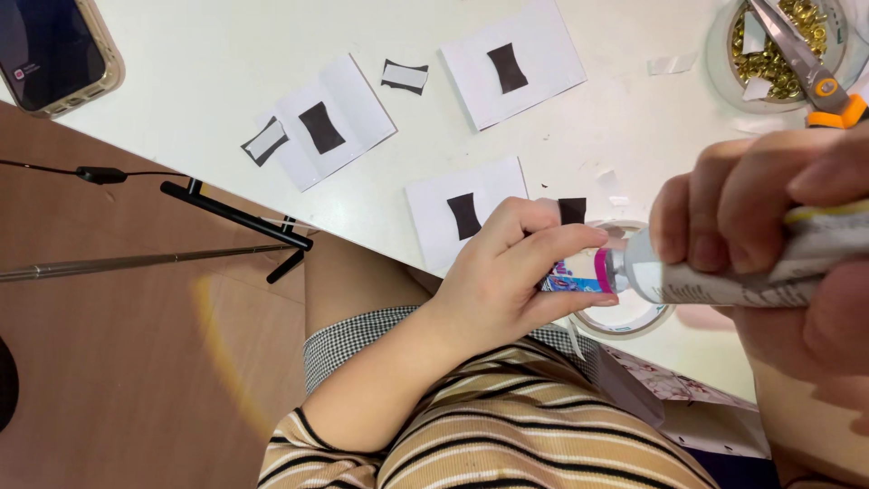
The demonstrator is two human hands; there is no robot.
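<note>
My right hand (pixel 769 244) grips a white glue tube (pixel 715 282), held level just above the table's near edge. My left hand (pixel 507 276) pinches the tube's small blue and pink cap (pixel 575 276) at its pink neck. Just behind my left hand lies a folded white card (pixel 434 213) with a black curved patch glued on it, and a loose black patch (pixel 572 210) rests beside it. Two more white cards (pixel 339 113) (pixel 543 50) with black patches lie farther back on the white table (pixel 199 63).
A round clear dish (pixel 634 317) sits under the tube. A clear tub of gold eyelets (pixel 769 54) with orange-handled scissors (pixel 819 81) stands at top right. A phone (pixel 54 50) lies at top left. Black tripod legs (pixel 235 217) and a cable cross the wooden floor.
</note>
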